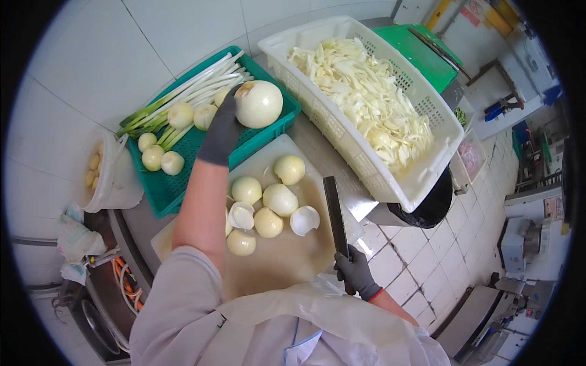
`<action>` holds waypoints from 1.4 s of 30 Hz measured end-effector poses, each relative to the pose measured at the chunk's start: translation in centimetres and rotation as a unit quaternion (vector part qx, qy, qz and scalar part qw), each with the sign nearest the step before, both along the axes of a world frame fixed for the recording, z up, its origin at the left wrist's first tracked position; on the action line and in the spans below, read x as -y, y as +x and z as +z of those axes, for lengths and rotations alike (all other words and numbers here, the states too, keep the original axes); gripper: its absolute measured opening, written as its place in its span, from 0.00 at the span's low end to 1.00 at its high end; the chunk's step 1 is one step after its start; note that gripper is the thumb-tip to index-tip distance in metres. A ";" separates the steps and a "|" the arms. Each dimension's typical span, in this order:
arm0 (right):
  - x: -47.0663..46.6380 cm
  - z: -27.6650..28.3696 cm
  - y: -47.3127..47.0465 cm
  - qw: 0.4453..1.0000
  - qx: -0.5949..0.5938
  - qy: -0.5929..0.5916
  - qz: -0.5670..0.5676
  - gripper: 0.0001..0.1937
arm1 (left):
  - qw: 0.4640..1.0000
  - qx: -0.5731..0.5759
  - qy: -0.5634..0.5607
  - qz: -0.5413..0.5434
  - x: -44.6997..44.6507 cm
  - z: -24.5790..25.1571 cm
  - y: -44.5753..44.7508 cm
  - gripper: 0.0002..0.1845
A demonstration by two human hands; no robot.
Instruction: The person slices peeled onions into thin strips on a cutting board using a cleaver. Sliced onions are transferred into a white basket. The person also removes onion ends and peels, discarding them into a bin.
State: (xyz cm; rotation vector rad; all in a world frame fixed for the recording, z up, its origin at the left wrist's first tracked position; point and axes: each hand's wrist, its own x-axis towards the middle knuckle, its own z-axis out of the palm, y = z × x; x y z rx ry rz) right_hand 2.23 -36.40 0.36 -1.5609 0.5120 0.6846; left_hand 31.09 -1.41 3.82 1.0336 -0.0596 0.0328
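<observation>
My left hand [223, 130], in a dark grey glove, grips a large peeled onion [259, 104] with a brown root end, raised over the green plastic basket [167, 187]. In that basket lie scallions [197, 94] and several smaller peeled onions [152, 158]. Gloved too, my right hand [359, 272] holds a broad-bladed knife [335, 212] by its handle, the blade seen nearly edge-on at the right side of the white cutting board [274, 274]. Several peeled onions [280, 200] rest on the board, along with hollow onion layers [305, 221].
A white perforated crate [329, 126] of sliced onion [366, 100] stands at the right, with a green cutting board [412, 50] behind it. A black-lined bin [425, 206] sits below the crate. At left is a white bucket [119, 178] holding potato-like pieces [94, 167].
</observation>
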 end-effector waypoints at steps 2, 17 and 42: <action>0.1 0.4 -0.6 1.000 0.013 0.005 -0.019 0.21 | 0.986 -0.021 -0.157 -0.049 2.0 1.7 -5.4 0.38; 13.3 9.4 -5.3 0.957 0.209 0.019 -0.200 0.13 | 0.947 -0.057 -0.037 -0.315 31.5 6.0 -18.2 0.37; 37.0 10.4 -3.3 0.763 0.466 -0.433 0.113 0.41 | 0.905 -0.038 0.076 -0.417 51.5 0.3 -13.2 0.33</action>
